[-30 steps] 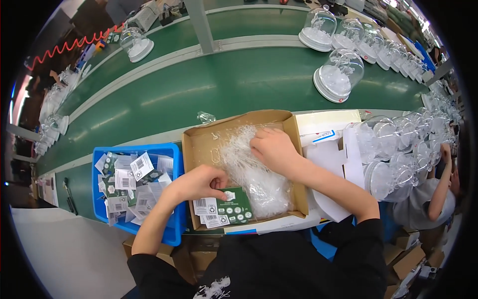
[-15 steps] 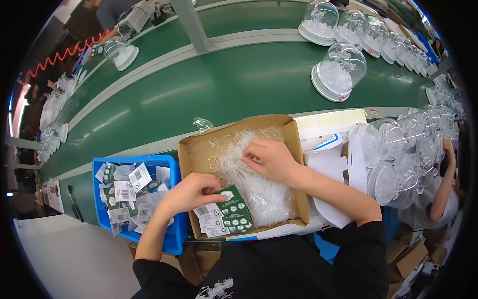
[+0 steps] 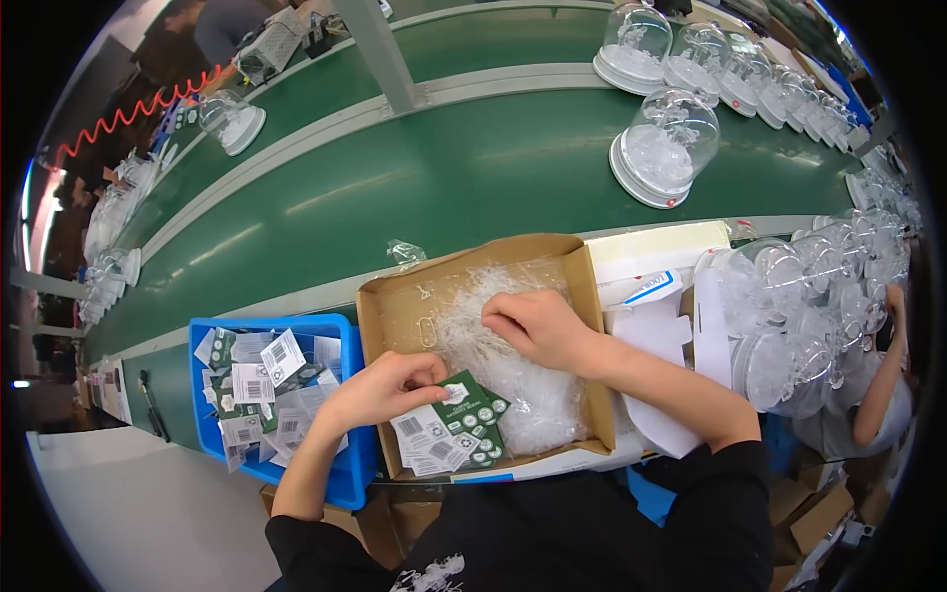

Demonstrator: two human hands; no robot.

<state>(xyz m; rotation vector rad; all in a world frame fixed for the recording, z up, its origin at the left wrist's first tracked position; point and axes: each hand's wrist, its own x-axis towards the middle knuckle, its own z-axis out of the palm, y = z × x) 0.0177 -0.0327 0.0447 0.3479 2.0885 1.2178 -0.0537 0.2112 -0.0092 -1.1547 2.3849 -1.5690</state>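
A shallow cardboard box stands in front of me, holding a heap of thin clear plastic strands. Above the heap my right hand has its fingertips pinched together. Whatever is in that pinch is too small to make out. My left hand is closed at the box's near left, thumb and forefinger at the corner of a green printed card tag. White barcode tags lie fanned out under and beside the green one. A pale loop rests on the box floor between my hands.
A blue bin of tags adjoins the box on the left. Beyond runs a green conveyor carrying a clear-domed ornament. More domes crowd the right, near another person's arm. White card sheets lie beside the box.
My right hand has shifted slightly right and down, its fingers more curled. The green and white tags by my left hand are fanned a little differently. The conveyor's domed ornament has moved slightly left.
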